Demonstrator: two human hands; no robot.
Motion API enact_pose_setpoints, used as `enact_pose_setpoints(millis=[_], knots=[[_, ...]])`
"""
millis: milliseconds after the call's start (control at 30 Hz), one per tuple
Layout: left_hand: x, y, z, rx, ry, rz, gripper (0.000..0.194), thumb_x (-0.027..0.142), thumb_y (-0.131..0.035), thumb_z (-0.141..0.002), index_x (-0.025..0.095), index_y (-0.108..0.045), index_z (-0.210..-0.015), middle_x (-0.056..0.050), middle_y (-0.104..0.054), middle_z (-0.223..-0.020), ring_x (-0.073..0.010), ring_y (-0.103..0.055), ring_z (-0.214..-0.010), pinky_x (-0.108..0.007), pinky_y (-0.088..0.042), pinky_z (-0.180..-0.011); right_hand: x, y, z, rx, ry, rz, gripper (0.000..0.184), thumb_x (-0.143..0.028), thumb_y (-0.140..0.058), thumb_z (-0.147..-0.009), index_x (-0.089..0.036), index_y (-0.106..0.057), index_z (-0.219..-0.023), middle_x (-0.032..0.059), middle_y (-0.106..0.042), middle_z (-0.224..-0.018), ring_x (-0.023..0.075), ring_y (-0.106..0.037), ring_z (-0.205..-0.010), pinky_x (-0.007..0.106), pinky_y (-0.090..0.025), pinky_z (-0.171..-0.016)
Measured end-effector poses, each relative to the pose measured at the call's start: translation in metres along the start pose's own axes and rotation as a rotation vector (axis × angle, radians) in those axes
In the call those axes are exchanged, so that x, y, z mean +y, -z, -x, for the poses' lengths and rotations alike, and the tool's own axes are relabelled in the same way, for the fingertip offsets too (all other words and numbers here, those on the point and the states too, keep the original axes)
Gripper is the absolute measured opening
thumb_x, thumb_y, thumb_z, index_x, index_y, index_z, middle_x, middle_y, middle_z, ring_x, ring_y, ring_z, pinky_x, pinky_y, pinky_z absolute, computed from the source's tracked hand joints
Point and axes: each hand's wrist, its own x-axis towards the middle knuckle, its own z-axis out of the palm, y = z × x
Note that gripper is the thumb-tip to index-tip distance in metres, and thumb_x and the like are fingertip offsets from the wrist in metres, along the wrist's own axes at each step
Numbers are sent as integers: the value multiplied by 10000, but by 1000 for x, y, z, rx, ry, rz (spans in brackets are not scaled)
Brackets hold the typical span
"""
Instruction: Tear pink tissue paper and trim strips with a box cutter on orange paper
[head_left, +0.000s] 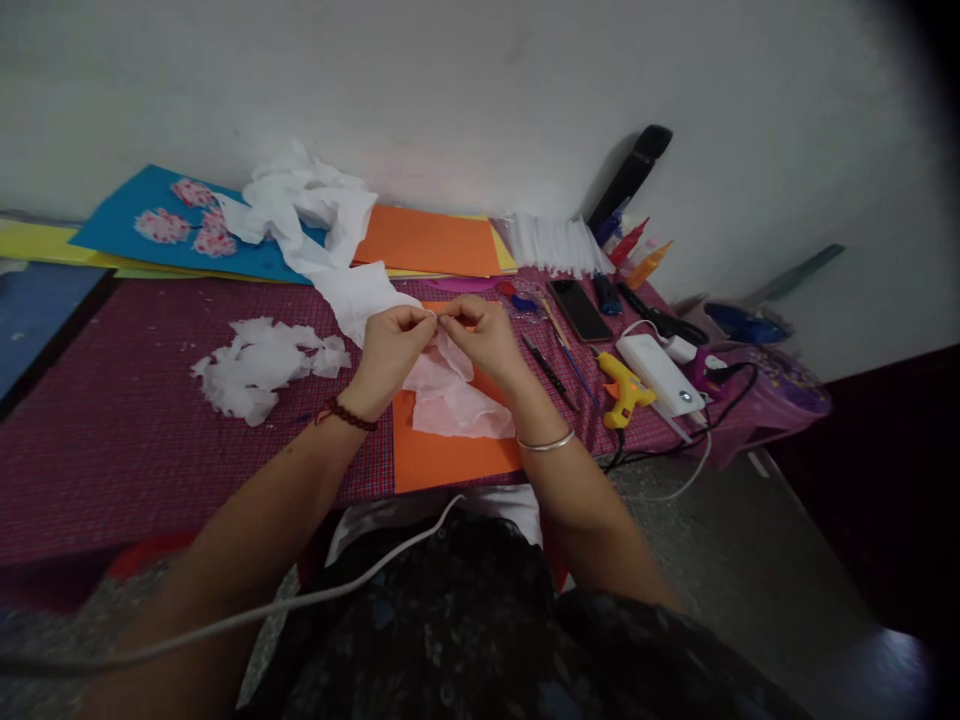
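Both hands meet at the fingertips over an orange sheet (450, 460) on the table. My left hand (394, 345) pinches the edge of thin white tissue paper (364, 295), which trails back to a crumpled heap by the wall. My right hand (487, 340) is closed in a pinch on the same tissue, right beside the left fingertips. Below them more tissue (465, 405) hangs down or lies on the orange sheet; I cannot tell whether it is one piece with the strip. Left of my hands is a pile of torn tissue pieces (259, 365).
At the back lie a blue sheet (120, 235) with red-and-white clusters and another orange sheet (427, 240). To the right are glue sticks (547, 243), a phone (580, 310), a paintbrush (574, 355), a yellow glue gun (624, 388) and a white power unit (660, 372) with cables.
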Motion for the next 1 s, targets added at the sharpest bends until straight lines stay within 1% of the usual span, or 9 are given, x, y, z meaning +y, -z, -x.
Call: enact_pose_setpoints(millis=[233, 400, 567, 800, 1000], knots=[[-1, 0, 0, 11, -37, -15, 114, 246, -663, -733, 178, -681, -643, -11, -635, -650, -127, -579, -630, -236, -501, -609, 3, -2, 0, -7, 6, -9, 104, -228, -639, -849, -205, -726, -796, 24, -743, -814, 169, -636, -759, 305, -471, -712], [4, -1, 2, 2, -3, 12, 84, 233, -661, -724, 180, -677, -661, -3, -635, -654, -122, -586, -614, -237, -512, -613, 2, -2, -1, 4, -20, 14, 103, -201, -632, -847, -200, -730, -817, 24, -750, -828, 171, -644, -770, 299, -470, -715], [8, -1, 4, 2, 11, 10, 116, 268, -700, -729, 169, -699, -669, -7, -646, -652, -122, -584, -610, -234, -501, -602, -1, 0, 0, 11, 7, 35, 106, -192, -632, -848, -195, -720, -788, 19, -737, -804, 165, -638, -758, 295, -463, -719], [3, 0, 2, 28, -16, -26, 98, 235, -649, -709, 182, -662, -627, 1, -621, -627, -131, -585, -614, -249, -519, -617, -1, -3, 1, 2, -14, 39, 104, -186, -626, -839, -200, -717, -790, 15, -735, -811, 167, -634, -768, 300, -473, -736], [2, 1, 2, 27, -40, -42, 99, 233, -643, -708, 190, -681, -627, -6, -637, -638, -138, -584, -626, -252, -511, -623, 2, -3, 0, -8, -6, 20, 113, -198, -625, -849, -202, -732, -811, 20, -750, -820, 170, -650, -772, 307, -479, -734]])
